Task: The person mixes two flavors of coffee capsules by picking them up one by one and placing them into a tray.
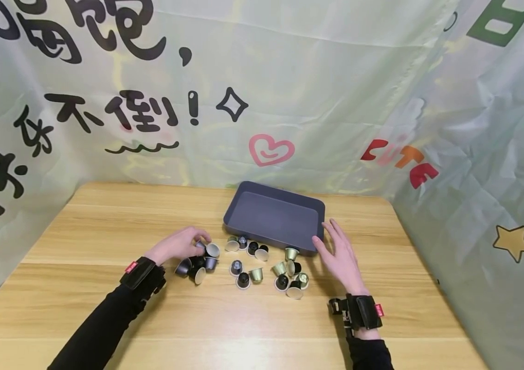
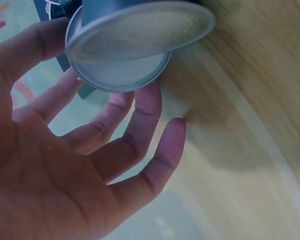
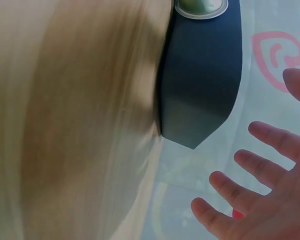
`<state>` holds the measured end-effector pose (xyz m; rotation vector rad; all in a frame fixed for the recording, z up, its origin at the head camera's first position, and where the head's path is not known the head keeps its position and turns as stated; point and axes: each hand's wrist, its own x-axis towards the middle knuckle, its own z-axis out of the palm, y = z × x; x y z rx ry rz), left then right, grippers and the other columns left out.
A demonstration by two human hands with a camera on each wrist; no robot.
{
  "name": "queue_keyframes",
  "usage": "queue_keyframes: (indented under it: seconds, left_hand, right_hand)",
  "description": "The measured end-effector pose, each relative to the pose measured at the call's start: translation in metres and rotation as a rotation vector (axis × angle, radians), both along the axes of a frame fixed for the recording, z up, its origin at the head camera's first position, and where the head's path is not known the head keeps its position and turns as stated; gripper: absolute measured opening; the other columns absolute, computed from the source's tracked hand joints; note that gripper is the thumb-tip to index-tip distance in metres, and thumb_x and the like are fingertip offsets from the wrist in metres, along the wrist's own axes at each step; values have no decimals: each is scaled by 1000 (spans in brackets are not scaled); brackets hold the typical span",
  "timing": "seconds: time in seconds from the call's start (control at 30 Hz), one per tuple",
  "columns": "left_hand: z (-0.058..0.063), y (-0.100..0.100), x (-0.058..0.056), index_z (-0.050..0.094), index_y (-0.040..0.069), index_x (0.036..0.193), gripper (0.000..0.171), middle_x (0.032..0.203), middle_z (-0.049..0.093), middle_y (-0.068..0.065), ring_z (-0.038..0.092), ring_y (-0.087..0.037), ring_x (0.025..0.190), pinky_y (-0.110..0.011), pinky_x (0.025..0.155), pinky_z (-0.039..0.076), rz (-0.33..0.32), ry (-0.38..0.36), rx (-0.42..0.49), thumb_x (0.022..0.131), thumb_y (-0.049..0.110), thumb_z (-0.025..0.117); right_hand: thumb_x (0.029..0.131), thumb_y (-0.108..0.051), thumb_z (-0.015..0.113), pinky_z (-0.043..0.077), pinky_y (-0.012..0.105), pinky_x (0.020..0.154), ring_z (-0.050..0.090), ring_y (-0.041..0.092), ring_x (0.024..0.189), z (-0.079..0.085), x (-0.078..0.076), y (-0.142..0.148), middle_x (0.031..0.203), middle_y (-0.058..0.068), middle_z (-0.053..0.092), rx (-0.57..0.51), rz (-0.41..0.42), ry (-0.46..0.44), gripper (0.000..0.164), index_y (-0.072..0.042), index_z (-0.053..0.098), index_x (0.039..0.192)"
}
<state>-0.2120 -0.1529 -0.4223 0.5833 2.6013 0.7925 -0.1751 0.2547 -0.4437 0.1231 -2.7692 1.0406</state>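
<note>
At the left cluster of coffee capsules (image 1: 198, 276), my left hand (image 1: 176, 245) curls its fingers, with thumb and index finger on either side of a coffee capsule (image 1: 200, 245). In the left wrist view, pale capsule lids (image 2: 145, 37) hide parts of the fingertips. My right hand (image 1: 341, 257) is spread beside the right end of a dark grey-blue baking tray (image 1: 275, 208), holding nothing. Its straight fingers (image 3: 275, 140) show in the right wrist view, beside the tray's corner. The tray's inside shows no capsules.
Several more capsules, black, pale green and dark blue, lie between the hands: some along the tray's front wall, a small group (image 1: 243, 280) in the middle and another (image 1: 291, 282) at the right. The wooden table (image 1: 224, 329) meets a printed cloth (image 1: 336, 103) behind.
</note>
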Motion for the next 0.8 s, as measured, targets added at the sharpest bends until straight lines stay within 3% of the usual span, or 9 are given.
queue_keyframes:
  seconds: [0.3, 0.5, 0.6, 0.8]
  left_hand:
    - [-3, 0, -4, 68, 4, 116, 31, 126, 66, -26, 64, -34, 110, -43, 86, 57, 63, -27, -1, 85, 3, 68]
    - [-2, -3, -5, 66, 1, 117, 33, 125, 65, -29, 67, -28, 94, -35, 73, 59, 102, -65, 30, 84, -1, 68]
    - [-3, -5, -6, 66, 0, 117, 33, 116, 68, -25, 65, -23, 88, -28, 69, 55, 125, -75, 59, 84, -4, 66]
    - [-4, -8, -8, 64, -7, 118, 29, 90, 69, -19, 59, -17, 65, -29, 59, 54, 195, -97, 186, 90, -6, 57]
  right_hand:
    - [102, -41, 54, 21, 75, 116, 24, 49, 150, -1, 0, 1, 167, 20, 21, 9, -3, 23, 61, -4, 43, 150]
    - [102, -42, 54, 22, 77, 116, 23, 50, 151, -2, -1, 1, 168, 20, 20, 21, -6, 21, 62, -5, 43, 150]
    - [102, -42, 54, 21, 78, 115, 23, 50, 151, -3, 0, 0, 168, 20, 19, 15, -7, 20, 61, -5, 43, 150]
    - [102, -41, 55, 21, 79, 114, 23, 51, 150, -3, -1, 0, 167, 21, 20, 6, -11, 40, 60, -5, 45, 149]
